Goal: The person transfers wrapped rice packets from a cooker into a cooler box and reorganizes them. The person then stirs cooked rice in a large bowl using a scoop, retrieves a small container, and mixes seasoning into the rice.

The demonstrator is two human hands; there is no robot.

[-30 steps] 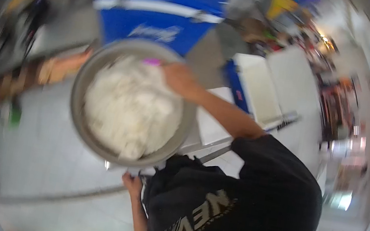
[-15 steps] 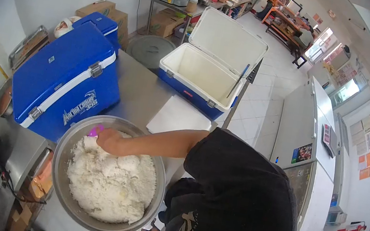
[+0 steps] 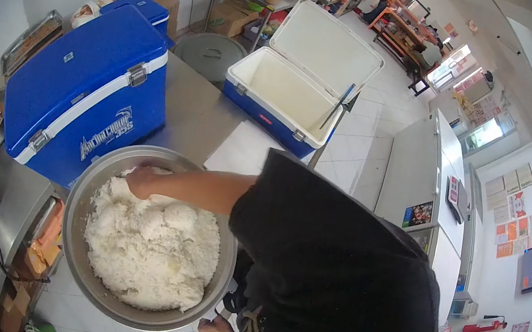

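A large round metal bowl (image 3: 74, 225) holds a heap of white rice (image 3: 152, 259). My right hand (image 3: 142, 183) reaches over the right side of the bowl and is closed at the upper left of the rice. The purple tool seen in it earlier is now almost wholly hidden by the hand and the rice. Below the bowl's lower right rim is my left hand (image 3: 220, 331), its fingers curled, apart from the rice; what they hold, if anything, cannot be made out.
A closed blue cooler (image 3: 92, 91) stands behind the bowl on a metal table (image 3: 196, 101). An open blue and white cooler (image 3: 282, 91) and a white sheet (image 3: 241, 148) are to its right. Pans are at the left, white freezers (image 3: 414, 163) at the right, people far back.
The view has steadied and shifted. My right hand has pushed lower into the rice near the bowl's upper left, and the purple tool has dropped mostly out of sight. My left hand stays below the rim.
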